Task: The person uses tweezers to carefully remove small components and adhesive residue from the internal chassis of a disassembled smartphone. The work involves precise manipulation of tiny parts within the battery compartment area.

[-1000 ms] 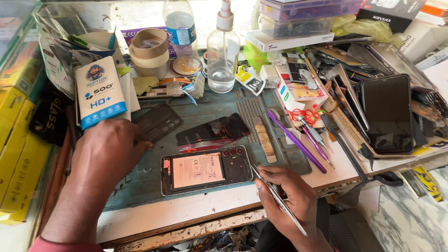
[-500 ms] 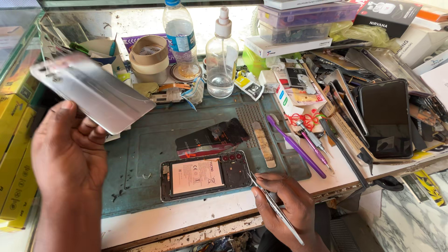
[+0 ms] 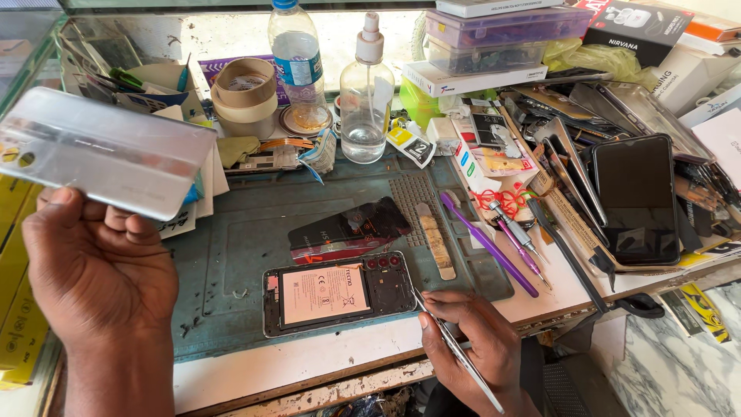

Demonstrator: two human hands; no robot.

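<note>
Work surface [image 3: 231, 382]: pale top carrying a blue-green repair mat [image 3: 231, 255], cluttered along its far and right sides, bare along its near edge. Change since half a second ago: the silver back cover [image 3: 104, 150] has been raised further and now lies broadside, nearly level, up and left of the mat; a second ago the left hand was flat on the mat with no cover in it. Silver back cover: held clear of the surface, well apart from the opened phone [image 3: 340, 292], camera cut-outs at its left end. Opened phone: lies flat at the near edge of the mat, insides up, pale battery label showing, its place unchanged. Left hand [image 3: 96, 266]: left of the mat, fingers curled up under the cover's lower edge, thumb at its near-left corner, gripping the cover. Right hand [image 3: 475, 347]: off the mat's near-right corner, just beside the phone's right end, closed round metal tweezers [image 3: 455, 347] whose tip touches or nearly touches the phone's right edge. Dark screen protector pack [image 3: 347, 228]: on the mat, just beyond the phone. Purple pry tools [image 3: 486, 243]: on the mat's right margin. Spray bottle [image 3: 363, 100] and water bottle [image 3: 297, 62]: beyond the mat's far edge. Open room: the mat's left half and centre, between cover and phone.
</note>
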